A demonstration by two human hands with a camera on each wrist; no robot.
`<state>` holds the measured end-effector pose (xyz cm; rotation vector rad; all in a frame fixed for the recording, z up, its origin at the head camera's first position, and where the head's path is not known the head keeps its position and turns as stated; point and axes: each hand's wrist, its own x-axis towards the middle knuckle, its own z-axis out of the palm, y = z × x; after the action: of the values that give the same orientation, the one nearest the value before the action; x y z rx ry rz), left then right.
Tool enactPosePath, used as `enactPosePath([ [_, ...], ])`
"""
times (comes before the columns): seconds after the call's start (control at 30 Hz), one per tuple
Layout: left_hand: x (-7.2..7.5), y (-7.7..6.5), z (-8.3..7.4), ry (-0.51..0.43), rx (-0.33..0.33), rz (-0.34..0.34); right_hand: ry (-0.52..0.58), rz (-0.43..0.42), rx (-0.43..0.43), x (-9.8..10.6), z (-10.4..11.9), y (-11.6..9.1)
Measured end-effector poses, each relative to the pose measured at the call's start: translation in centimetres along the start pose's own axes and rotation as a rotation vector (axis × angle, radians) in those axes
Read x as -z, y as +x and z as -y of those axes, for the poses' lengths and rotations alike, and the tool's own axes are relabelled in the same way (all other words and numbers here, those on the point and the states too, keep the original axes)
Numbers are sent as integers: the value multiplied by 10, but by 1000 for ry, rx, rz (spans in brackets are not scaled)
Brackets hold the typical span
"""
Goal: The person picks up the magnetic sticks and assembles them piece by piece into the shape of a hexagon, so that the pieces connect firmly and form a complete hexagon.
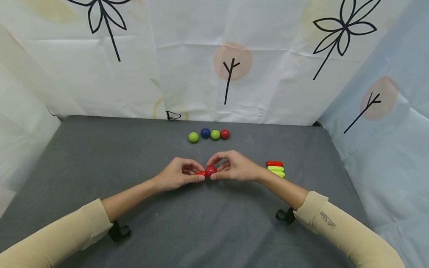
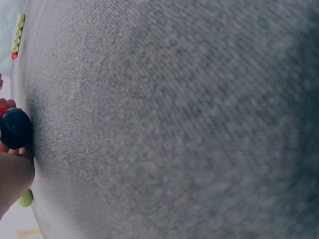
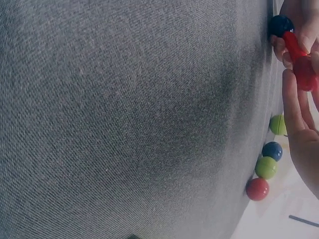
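Note:
My left hand (image 1: 175, 174) grips a short red rod (image 3: 295, 46) that has a dark blue ball (image 2: 16, 128) on one end. In the head view the left fingers hide that blue ball. Between thumb and fingertips, my right hand (image 1: 237, 166) pinches a red ball (image 1: 211, 171) at the rod's other end. Rod and red ball meet in the right wrist view. Both hands are close together over the middle of the grey table.
Behind the hands lie a green ball (image 1: 193, 137), a blue ball (image 1: 205, 133), another green ball (image 1: 215, 134) and a red ball (image 1: 224, 133). Beside the right forearm, a red rod (image 1: 274, 163) lies next to several yellow-green rods (image 1: 275, 168). Patterned cloth (image 1: 189, 76) surrounds the grey table (image 1: 121, 143).

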<state>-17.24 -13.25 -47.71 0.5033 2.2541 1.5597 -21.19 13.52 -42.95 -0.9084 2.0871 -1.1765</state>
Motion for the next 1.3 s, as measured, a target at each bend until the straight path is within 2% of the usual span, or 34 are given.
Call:
enactPosePath([
  [0.2,0,0,0,7,3,5,-48,-41,23,-1,3,-2],
  [0.33,-1,2,-1,2,4,0,-6,-72,55,-2,3,-3],
  [0.5,-4,6,-2,-5,-29,-18,48,-81,59,2,2,-2],
  [0.6,-6,7,-3,-6,-35,-14,63,-78,40,13,1,-1],
  [0.7,-7,7,-4,7,-29,-4,59,-109,22,30,-2,2],
  [0.9,-7,6,-4,66,-18,10,-67,-281,-76,65,-11,18],
  [1.0,-6,6,-5,89,-25,45,-111,-330,-137,78,-18,28],
  [1.13,-4,6,-7,94,-63,99,-96,-336,-178,91,-27,34],
  [1.3,-4,7,-8,69,-93,147,-52,-320,-173,99,-34,27],
])
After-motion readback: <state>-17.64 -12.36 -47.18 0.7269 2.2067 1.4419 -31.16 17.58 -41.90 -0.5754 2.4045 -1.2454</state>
